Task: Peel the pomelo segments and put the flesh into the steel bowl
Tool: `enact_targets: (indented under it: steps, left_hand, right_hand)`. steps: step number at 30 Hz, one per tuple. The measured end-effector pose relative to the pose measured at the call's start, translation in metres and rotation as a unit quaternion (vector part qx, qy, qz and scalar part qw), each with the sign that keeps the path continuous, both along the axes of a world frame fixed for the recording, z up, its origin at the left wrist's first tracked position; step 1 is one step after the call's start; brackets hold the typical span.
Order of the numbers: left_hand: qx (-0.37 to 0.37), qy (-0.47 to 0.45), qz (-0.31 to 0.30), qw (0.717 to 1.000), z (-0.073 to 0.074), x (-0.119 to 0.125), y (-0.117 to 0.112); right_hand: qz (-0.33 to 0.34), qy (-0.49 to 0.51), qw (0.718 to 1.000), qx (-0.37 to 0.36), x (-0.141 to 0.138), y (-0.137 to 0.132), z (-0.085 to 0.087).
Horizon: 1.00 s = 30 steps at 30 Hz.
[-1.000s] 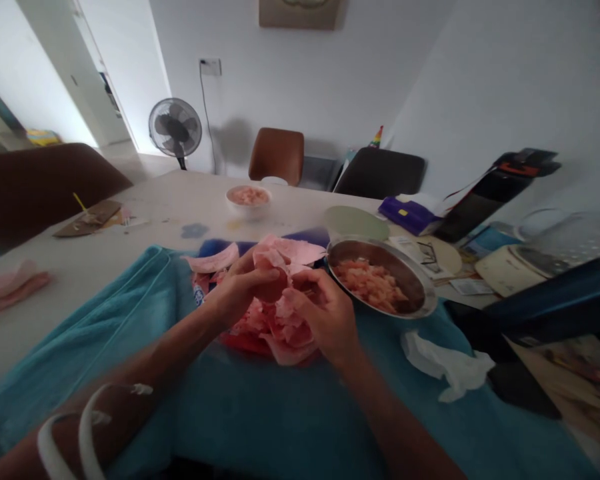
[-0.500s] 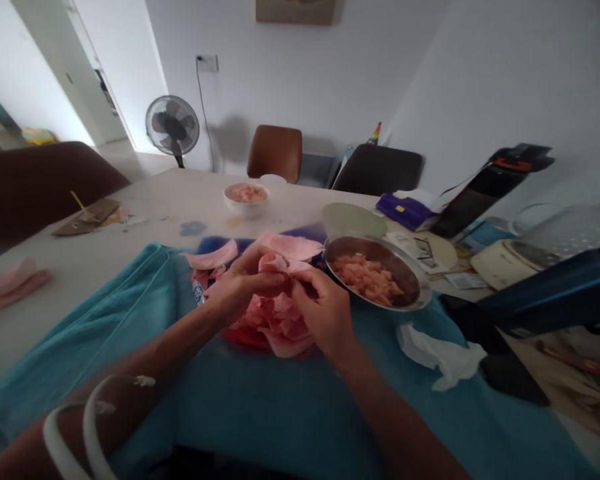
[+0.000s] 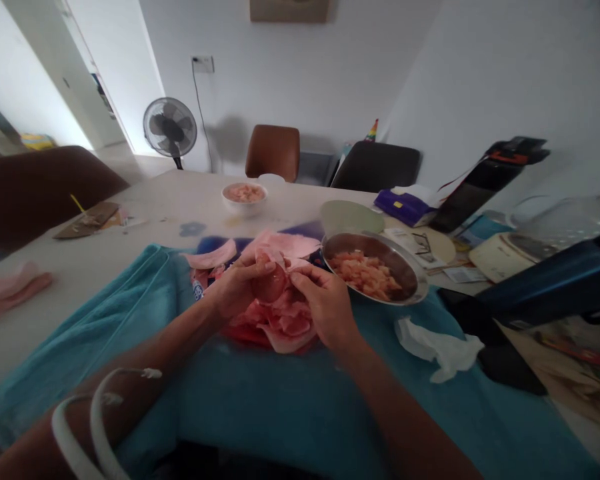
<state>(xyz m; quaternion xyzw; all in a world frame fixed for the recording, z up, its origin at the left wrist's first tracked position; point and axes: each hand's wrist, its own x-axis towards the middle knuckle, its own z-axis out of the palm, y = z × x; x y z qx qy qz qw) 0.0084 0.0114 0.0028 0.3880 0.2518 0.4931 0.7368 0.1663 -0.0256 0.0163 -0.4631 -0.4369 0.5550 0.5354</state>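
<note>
My left hand [image 3: 237, 283] is closed around a red pomelo segment [image 3: 270, 283], its thumb along the top. On the other side, the fingers of my right hand [image 3: 323, 293] pinch pale membrane [image 3: 286, 261] at the segment's edge. Beneath both hands lies a heap of torn pink pomelo membrane [image 3: 290, 337] on a red and blue plastic bag. Thick pink peel pieces [image 3: 213, 256] rest around its far side. Just right of my right hand stands a steel bowl [image 3: 413, 267] with peeled pomelo flesh [image 3: 365, 273] in it.
A teal towel [image 3: 260, 407] covers the near table. Farther back are a white bowl of flesh [image 3: 245, 208] and a green plate [image 3: 353, 217]. A crumpled tissue [image 3: 440, 347], a black phone-like slab [image 3: 513, 363] and a blue bottle [image 3: 555, 283] lie right; pink peel [image 3: 13, 290] lies left.
The segment has turned so its red flat side shows between my hands. My left thumb has shifted up slightly, and the membrane at the top is pulled farther off the flesh.
</note>
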Motion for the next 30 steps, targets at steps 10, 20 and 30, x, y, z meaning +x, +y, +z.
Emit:
enact_targets:
  steps: [10, 20, 30]
  left_hand:
    - [-0.026, -0.014, 0.003, 1.000, -0.002, -0.002, 0.003]
    - [0.002, 0.008, 0.024, 1.000, 0.000, 0.003, -0.003]
    - [0.054, 0.060, 0.044, 0.996, 0.004, 0.007, -0.013]
  right_hand:
    - [0.024, -0.041, 0.998, 0.046, 0.006, 0.005, -0.003]
    - [-0.034, -0.220, 0.963, 0.154, 0.007, 0.005, -0.009]
    - [-0.086, -0.328, 0.904, 0.260, 0.008, 0.006, -0.013]
